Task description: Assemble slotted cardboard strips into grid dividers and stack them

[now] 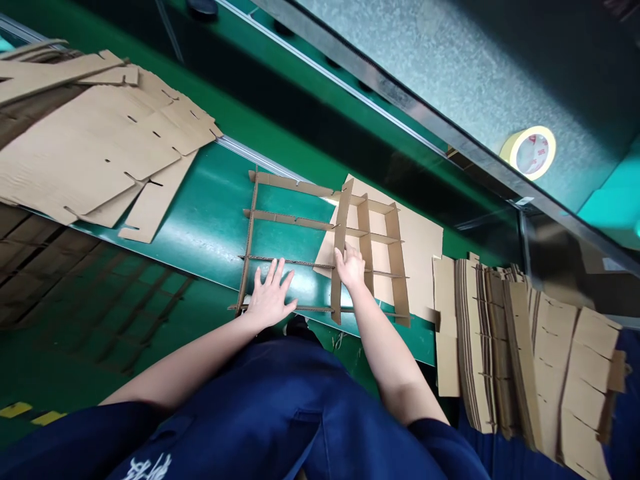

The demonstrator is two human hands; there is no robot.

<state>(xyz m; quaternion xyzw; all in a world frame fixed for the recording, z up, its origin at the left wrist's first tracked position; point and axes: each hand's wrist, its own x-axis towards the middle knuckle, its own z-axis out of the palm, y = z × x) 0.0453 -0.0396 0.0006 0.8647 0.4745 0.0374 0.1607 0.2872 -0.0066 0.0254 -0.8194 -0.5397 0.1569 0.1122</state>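
A cardboard divider (371, 247) of interlocked slotted strips lies on the green worktop, its cells narrow on the right and wide open on the left. My right hand (351, 268) is closed on the cross strip (341, 233) in the middle, thumb and fingers at its edge. Spread flat, my left hand (271, 300) rests over the lower left cells, its fingers reaching to a long strip. Under the divider's right half lies a flat cardboard sheet (425, 247).
Flat slotted cardboard sheets (100, 140) are piled at the left. Stacks of slotted strips (550, 353) stand at the right. A metal-edged shelf (400, 60) crosses the back, carrying a tape roll (545, 153). Gridded cardboard (135, 300) shows below the worktop's left edge.
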